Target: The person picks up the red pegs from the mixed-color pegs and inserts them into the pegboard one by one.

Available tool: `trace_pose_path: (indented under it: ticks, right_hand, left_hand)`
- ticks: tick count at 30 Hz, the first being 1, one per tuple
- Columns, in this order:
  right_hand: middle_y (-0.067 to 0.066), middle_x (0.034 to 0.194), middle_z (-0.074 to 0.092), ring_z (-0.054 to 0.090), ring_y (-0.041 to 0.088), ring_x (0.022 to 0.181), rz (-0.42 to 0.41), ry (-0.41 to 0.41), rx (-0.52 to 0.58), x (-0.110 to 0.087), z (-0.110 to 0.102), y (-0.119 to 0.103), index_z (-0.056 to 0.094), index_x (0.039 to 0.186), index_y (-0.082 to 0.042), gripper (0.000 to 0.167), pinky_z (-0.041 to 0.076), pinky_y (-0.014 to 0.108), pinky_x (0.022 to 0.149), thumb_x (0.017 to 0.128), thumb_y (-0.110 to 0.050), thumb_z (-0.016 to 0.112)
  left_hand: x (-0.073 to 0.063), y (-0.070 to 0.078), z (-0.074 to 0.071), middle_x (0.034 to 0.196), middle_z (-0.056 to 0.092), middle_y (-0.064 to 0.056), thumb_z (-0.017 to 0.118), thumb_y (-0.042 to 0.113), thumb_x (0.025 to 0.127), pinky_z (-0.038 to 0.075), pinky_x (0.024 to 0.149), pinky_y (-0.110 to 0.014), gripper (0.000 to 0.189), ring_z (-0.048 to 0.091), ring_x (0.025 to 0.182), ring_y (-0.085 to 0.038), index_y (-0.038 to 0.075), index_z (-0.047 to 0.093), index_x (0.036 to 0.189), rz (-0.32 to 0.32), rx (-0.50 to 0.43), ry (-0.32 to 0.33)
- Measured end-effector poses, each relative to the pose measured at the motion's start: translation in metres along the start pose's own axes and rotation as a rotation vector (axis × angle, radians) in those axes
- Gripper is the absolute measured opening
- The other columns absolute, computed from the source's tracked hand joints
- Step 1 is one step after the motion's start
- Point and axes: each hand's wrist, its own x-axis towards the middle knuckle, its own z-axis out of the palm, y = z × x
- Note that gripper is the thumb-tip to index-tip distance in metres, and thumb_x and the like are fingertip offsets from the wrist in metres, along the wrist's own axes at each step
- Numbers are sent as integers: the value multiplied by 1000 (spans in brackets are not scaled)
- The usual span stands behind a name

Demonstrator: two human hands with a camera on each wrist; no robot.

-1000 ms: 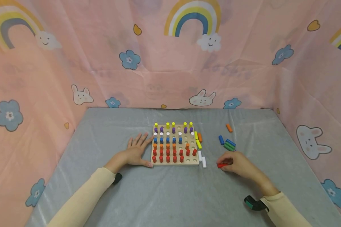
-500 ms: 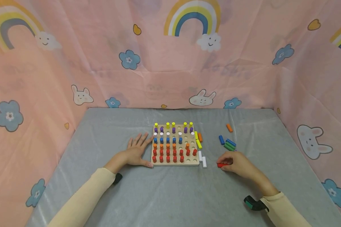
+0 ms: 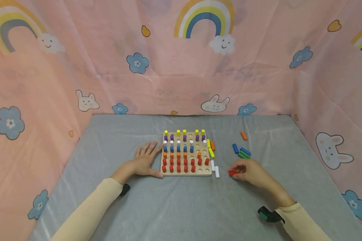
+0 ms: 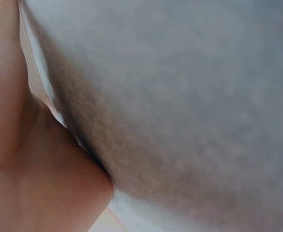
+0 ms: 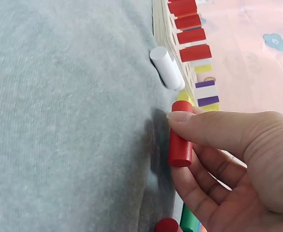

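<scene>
My right hand [image 3: 248,171] pinches a red peg [image 5: 181,147] between thumb and fingers, to the right of a wooden pegboard [image 3: 184,174]. In the right wrist view the thumb lies across the peg's side, and a second red peg [image 5: 167,225] shows below the fingers. The board carries rows of yellow, purple, white, blue, orange and red pegs, with bare holes mostly towards its right side. Flat beside the board's left edge, my left hand [image 3: 143,163] has its fingers spread, the thumb at the near left corner.
Two white pegs [image 3: 217,172] lie along the board's right edge, behind them yellow pegs [image 3: 211,153] and an orange one [image 3: 212,145]. Farther right are blue pegs [image 3: 235,148], green pegs [image 3: 244,154] and another orange peg [image 3: 243,135]. A pink printed curtain [image 3: 181,83] surrounds the grey cloth-covered table [image 3: 174,207].
The right hand has shifted slightly left and tilted a little, the red peg moving with it. My left hand and the board stay where they were.
</scene>
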Motion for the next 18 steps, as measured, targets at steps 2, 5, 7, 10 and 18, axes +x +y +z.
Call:
trace_pose_path:
  ticks: [2,5,7,10,18]
  right_hand:
    - [-2,87,68,57,4,76,-1,0,5,1,0,-2,75,98,-13,18,50,20,68,81,-9,78]
    - [-2,88,69,57,6,77,-1,0,22,2,1,-4,75,99,-13,18,50,20,68,82,-9,78]
    - [-1,89,69,57,6,77,-5,-2,29,3,1,-6,75,99,-13,18,50,20,68,82,-11,78]
    - [-2,88,69,58,5,77,-12,-8,34,5,2,-9,75,100,-13,17,51,20,68,83,-12,78]
    - [-3,88,70,59,4,77,-27,3,39,11,8,-17,75,99,-13,17,52,19,69,82,-12,78]
  left_hand:
    - [0,0,0,169,-6,-13,75,67,73,-1,118,-71,122,-7,155,-42,23,4,161,2,-4,3]
    - [0,1,-1,169,-6,-13,76,67,73,-1,118,-70,122,-7,155,-42,23,4,161,2,-6,5]
    - [0,1,-1,169,-6,-12,75,67,73,-1,118,-70,122,-8,155,-42,23,4,161,0,-6,3]
    - [0,0,0,169,-6,-13,76,67,73,-2,118,-70,122,-8,155,-42,23,4,161,0,-7,2]
    - [1,0,0,169,-7,-12,75,67,73,-1,118,-70,122,-8,155,-41,24,3,161,-4,2,-2]
